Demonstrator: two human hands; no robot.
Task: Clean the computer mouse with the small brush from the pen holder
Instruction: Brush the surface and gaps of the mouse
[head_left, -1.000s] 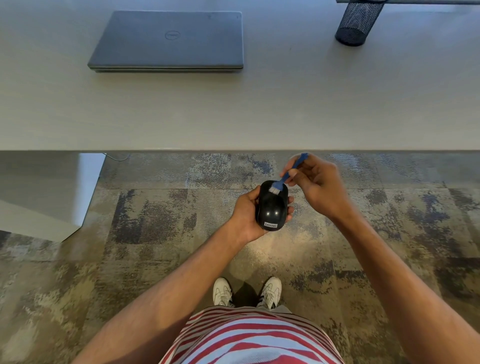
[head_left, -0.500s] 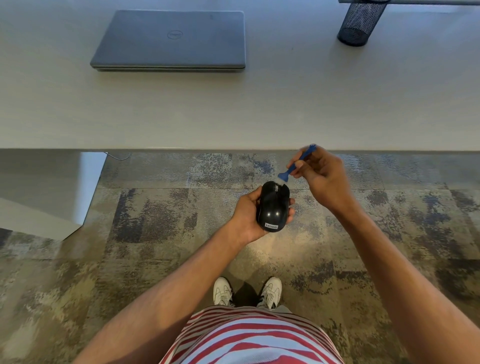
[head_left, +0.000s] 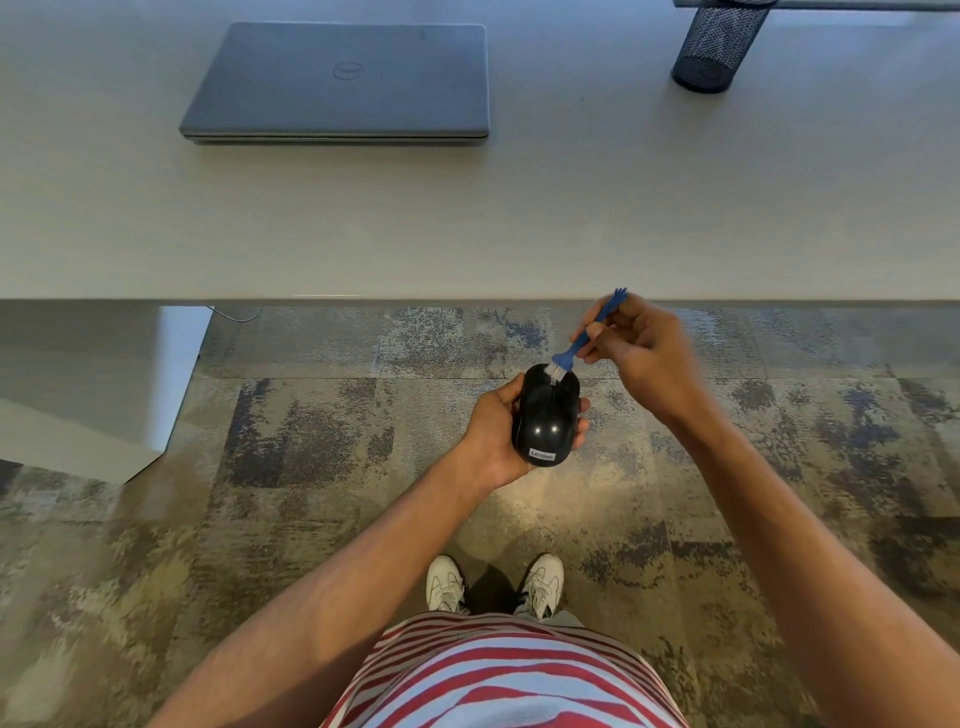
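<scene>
While the left hand cups the black mouse from below, fingers curled round it, the right hand pinches the blue brush. Its bristles touch the mouse's far end, just left of the pinching grip.

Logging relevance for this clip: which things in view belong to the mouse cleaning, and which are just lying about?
In the job:
- black mouse, gripped by the left hand
- small blue brush, pinched by the right hand, bristles on the mouse's front end
- mesh pen holder, on the desk

Lying about:
- closed laptop
</scene>
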